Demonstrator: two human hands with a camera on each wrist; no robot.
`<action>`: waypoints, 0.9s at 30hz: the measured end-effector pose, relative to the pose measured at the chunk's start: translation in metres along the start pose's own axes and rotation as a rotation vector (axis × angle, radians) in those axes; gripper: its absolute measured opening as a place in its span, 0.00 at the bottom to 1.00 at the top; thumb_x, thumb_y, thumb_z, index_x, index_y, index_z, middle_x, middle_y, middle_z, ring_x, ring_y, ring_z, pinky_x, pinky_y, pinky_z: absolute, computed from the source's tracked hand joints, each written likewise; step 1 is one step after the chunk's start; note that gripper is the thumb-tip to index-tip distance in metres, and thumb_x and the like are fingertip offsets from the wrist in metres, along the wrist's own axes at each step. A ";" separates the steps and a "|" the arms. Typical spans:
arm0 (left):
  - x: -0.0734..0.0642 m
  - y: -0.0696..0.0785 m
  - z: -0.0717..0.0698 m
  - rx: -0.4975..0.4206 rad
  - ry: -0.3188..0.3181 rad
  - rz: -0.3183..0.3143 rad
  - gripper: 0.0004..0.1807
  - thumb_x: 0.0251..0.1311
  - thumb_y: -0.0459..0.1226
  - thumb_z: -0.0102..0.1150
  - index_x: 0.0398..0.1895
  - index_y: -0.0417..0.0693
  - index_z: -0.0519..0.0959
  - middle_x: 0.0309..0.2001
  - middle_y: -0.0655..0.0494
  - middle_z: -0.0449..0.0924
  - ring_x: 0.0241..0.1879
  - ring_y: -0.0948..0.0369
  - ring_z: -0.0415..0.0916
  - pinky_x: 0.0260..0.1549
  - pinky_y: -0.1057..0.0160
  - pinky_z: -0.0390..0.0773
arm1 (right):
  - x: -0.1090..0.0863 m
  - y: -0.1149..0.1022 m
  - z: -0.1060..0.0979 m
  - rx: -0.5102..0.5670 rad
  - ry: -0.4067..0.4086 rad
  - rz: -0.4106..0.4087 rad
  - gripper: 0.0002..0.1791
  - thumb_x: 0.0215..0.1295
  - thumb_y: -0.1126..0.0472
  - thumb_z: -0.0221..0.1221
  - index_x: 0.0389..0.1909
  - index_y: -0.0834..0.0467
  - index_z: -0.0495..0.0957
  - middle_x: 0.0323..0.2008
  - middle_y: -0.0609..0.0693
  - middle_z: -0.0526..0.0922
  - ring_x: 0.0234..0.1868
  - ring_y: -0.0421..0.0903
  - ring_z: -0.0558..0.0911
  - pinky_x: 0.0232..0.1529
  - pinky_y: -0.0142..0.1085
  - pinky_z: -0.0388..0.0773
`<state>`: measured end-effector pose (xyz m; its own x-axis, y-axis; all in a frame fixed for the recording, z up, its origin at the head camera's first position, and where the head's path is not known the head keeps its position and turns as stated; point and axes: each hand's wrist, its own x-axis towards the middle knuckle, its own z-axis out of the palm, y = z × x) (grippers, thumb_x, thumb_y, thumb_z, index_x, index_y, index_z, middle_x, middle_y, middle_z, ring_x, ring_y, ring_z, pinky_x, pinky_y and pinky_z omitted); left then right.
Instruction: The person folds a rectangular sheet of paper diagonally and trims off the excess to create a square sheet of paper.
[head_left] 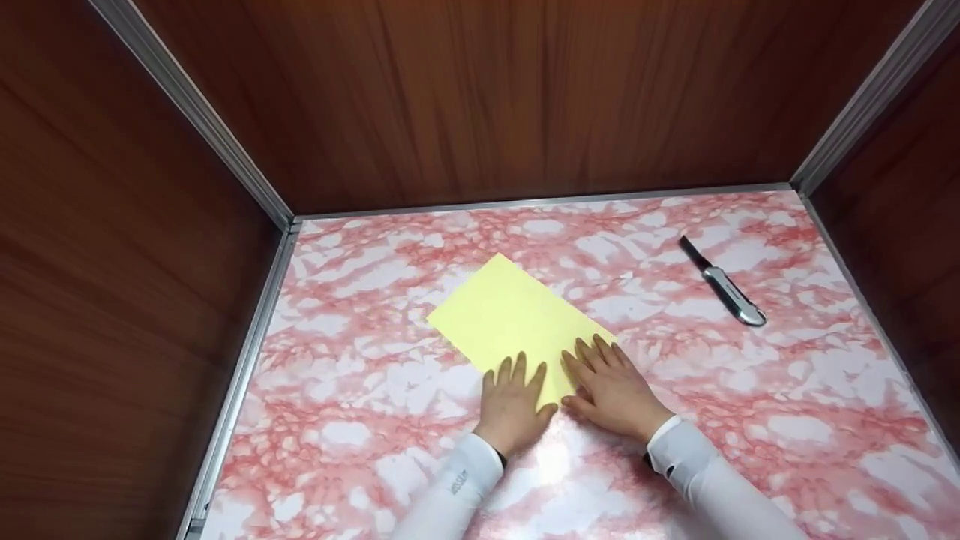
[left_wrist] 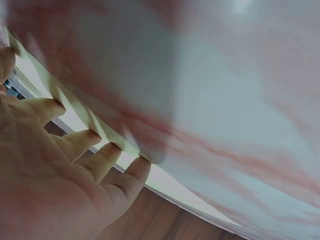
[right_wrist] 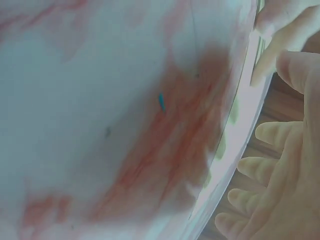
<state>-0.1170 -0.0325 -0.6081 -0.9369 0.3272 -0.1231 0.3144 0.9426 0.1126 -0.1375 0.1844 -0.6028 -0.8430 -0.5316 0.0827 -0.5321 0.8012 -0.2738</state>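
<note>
A sheet of yellow paper (head_left: 510, 311) lies flat and slanted on the table. My left hand (head_left: 514, 402) rests on its near left edge, the fingers spread and straight. In the left wrist view, the fingertips (left_wrist: 141, 165) touch the paper. Over the near right edge is my right hand (head_left: 613, 390), palm down with extended fingers. The right wrist view shows its fingertips (right_wrist: 247, 167) close above the sheet; whether they all touch it I cannot tell. Both thumbs point toward each other at the paper's near corner. Neither hand grips anything.
A knife (head_left: 726, 289) with a dark blade and a grey and black handle lies to the right of the paper. The tabletop (head_left: 360, 450) has a red and white marbled pattern. Brown wood-look panels (head_left: 480, 97) with metal edging enclose the back and both sides.
</note>
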 end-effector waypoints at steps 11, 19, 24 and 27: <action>-0.001 0.037 0.002 0.044 0.009 0.115 0.37 0.72 0.61 0.49 0.80 0.57 0.63 0.76 0.51 0.62 0.71 0.52 0.61 0.66 0.50 0.63 | -0.005 0.011 0.003 -0.036 -0.090 0.059 0.45 0.68 0.38 0.60 0.77 0.60 0.63 0.77 0.66 0.57 0.77 0.69 0.54 0.72 0.66 0.51; 0.001 0.012 -0.002 -0.046 -0.034 0.139 0.41 0.71 0.61 0.51 0.81 0.55 0.60 0.79 0.49 0.56 0.77 0.50 0.53 0.73 0.44 0.53 | -0.013 0.018 0.005 -0.045 -0.088 0.042 0.44 0.69 0.37 0.59 0.78 0.58 0.62 0.78 0.65 0.55 0.77 0.69 0.53 0.72 0.65 0.50; 0.001 -0.014 -0.001 -0.078 -0.043 0.085 0.44 0.68 0.64 0.52 0.82 0.56 0.58 0.81 0.44 0.48 0.80 0.45 0.44 0.74 0.39 0.45 | -0.020 0.023 0.006 -0.020 -0.077 0.012 0.44 0.69 0.37 0.59 0.78 0.57 0.62 0.78 0.64 0.56 0.78 0.68 0.53 0.73 0.65 0.49; -0.001 -0.024 -0.002 -0.086 -0.050 0.050 0.46 0.68 0.65 0.52 0.82 0.56 0.56 0.81 0.43 0.46 0.80 0.44 0.42 0.75 0.40 0.44 | -0.026 0.026 0.006 0.000 -0.071 -0.009 0.44 0.69 0.37 0.59 0.79 0.56 0.62 0.78 0.63 0.56 0.78 0.67 0.52 0.74 0.63 0.48</action>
<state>-0.1238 -0.0552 -0.6085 -0.9109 0.3785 -0.1644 0.3442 0.9166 0.2035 -0.1293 0.2178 -0.6175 -0.8302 -0.5571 0.0168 -0.5398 0.7961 -0.2737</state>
